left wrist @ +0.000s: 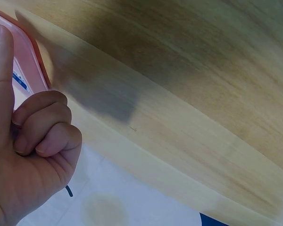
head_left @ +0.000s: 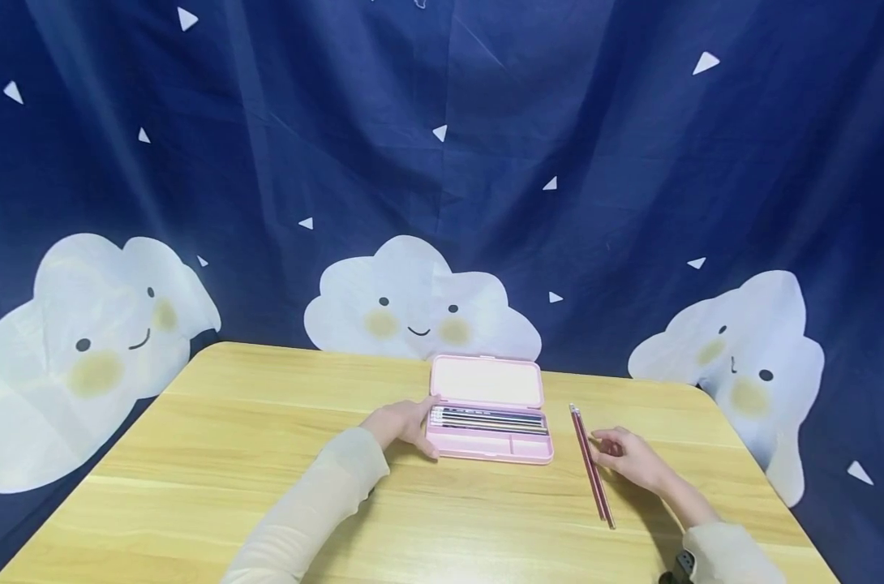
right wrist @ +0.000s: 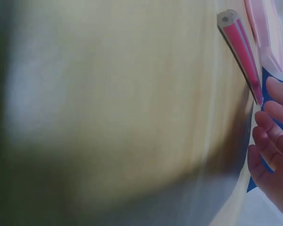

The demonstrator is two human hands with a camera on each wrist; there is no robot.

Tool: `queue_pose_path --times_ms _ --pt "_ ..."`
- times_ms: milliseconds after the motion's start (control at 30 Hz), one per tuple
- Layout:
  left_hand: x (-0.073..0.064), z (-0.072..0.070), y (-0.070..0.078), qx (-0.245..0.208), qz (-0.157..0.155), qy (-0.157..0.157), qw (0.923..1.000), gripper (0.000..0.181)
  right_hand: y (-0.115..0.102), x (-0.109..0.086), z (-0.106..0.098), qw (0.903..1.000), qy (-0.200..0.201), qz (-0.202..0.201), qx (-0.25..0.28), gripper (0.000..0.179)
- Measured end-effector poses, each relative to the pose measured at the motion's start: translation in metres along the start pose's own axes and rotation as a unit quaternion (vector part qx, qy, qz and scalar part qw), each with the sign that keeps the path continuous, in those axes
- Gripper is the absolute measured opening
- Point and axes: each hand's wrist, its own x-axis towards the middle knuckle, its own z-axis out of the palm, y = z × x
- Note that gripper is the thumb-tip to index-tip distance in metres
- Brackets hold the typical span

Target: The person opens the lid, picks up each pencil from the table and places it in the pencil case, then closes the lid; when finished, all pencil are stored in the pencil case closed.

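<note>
A pink pencil case lies with its lid raised toward the back; several dark striped pencils rest in its rear compartment. My left hand holds the case's left end, thumb at the front corner and index finger near the hinge. In the left wrist view its other fingers are curled in beside the case. Two dark red pencils lie side by side on the table, right of the case. Just right of them is my right hand, fingers loosely bent, holding nothing.
The light wooden table has rounded back corners. Behind it hangs a dark blue curtain printed with smiling clouds and white triangles. The front part of the case has a small divider.
</note>
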Motion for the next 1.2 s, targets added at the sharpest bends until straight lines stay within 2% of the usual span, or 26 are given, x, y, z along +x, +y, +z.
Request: queue_pose_path --times_ms 100,233,433,800,1033,1200 --pt "0.0 0.0 0.0 -0.003 0.0 -0.001 1.0 0.105 0.0 -0.002 0.0 0.9997 -0.023 0.003 -0.003 0.045" --pt "-0.001 0.0 -0.001 -0.009 0.0 -0.003 1.0 0.106 0.001 -0.002 0.001 0.9994 -0.034 0.006 0.003 0.047" --pt "0.0 0.0 -0.001 -0.007 -0.002 -0.002 1.0 0.105 0.004 0.003 0.001 0.9993 -0.032 0.016 -0.011 0.046" --pt "0.001 0.0 -0.001 -0.004 -0.01 -0.005 0.9999 0.105 -0.001 0.006 -0.007 0.9964 -0.033 0.074 -0.025 0.042" --pt "0.003 0.002 -0.003 -0.012 -0.007 -0.009 0.9999 0.107 0.002 0.003 -0.009 0.9954 -0.021 0.073 -0.058 0.035" --pt "0.003 0.002 -0.003 -0.012 -0.006 -0.008 0.9999 0.106 -0.001 0.002 -0.008 0.9954 -0.01 0.075 -0.059 0.037"
